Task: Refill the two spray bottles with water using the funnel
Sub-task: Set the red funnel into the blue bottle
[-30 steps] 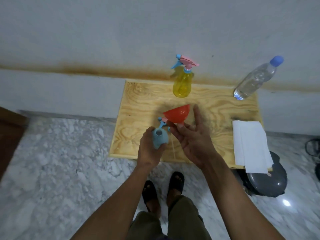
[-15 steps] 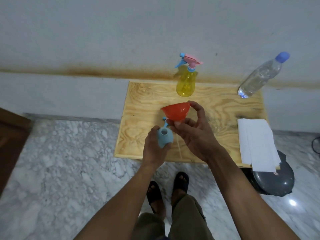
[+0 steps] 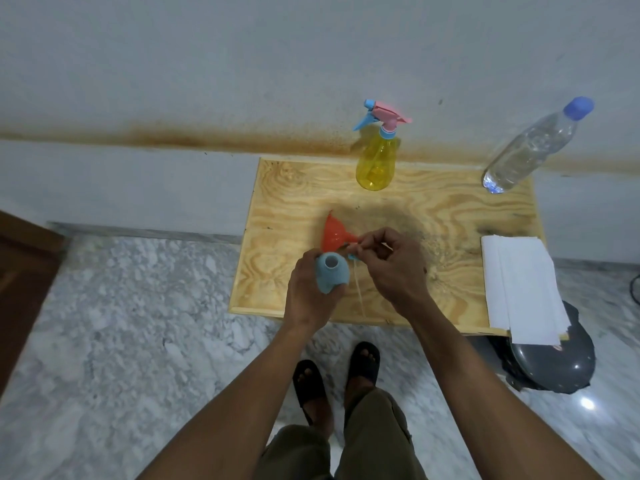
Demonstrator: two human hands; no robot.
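My left hand (image 3: pixel 308 299) grips a light blue spray bottle (image 3: pixel 330 273) over the front of the wooden table (image 3: pixel 450 216); its neck is open and faces up. My right hand (image 3: pixel 391 268) pinches the spout of a red funnel (image 3: pixel 334 234), which is tipped on its side, wide mouth to the left, just behind the bottle's mouth. The bottle's blue spray head with its thin dip tube (image 3: pixel 358 289) lies under my right hand. A yellow spray bottle (image 3: pixel 377 161) with a pink and blue head stands at the back of the table. A clear water bottle (image 3: pixel 530 147) with a blue cap stands at the back right.
A stack of white paper towels (image 3: pixel 519 285) lies on the table's right front corner. A dark grey round object (image 3: pixel 550 362) sits on the marble floor below it. The wall runs close behind the table. My sandalled feet (image 3: pixel 336 375) stand just before the table's front edge.
The funnel has turned from mouth-up to lying on its side, and my right hand's grip has shifted from its bowl to its spout. The blue bottle has stayed in my left hand.
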